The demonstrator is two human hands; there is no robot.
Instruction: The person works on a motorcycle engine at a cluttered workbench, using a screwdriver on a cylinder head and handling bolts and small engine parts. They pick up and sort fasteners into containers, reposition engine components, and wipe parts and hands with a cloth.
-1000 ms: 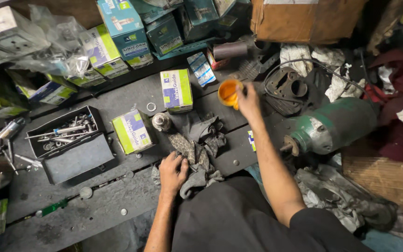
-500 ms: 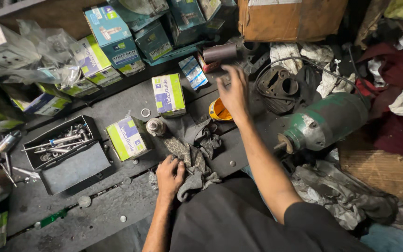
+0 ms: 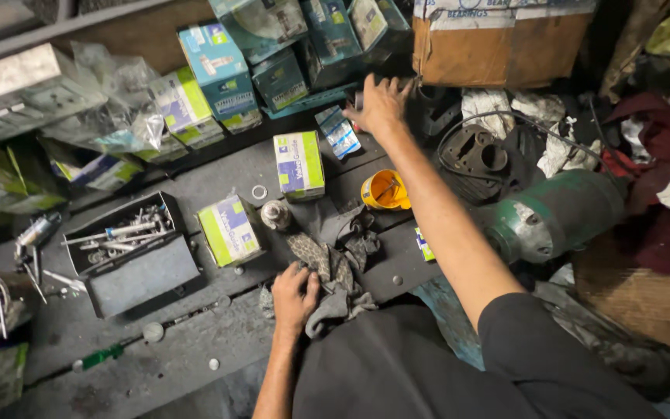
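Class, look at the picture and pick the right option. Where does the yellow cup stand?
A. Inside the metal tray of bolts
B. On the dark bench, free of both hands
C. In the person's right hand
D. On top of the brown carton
B. The yellow cup stands alone on the bench; the right hand reaches past it toward the boxes, and the left hand rests on the grey rag.

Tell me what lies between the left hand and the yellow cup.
In the head view, a crumpled grey rag lies between the left hand and the yellow cup.
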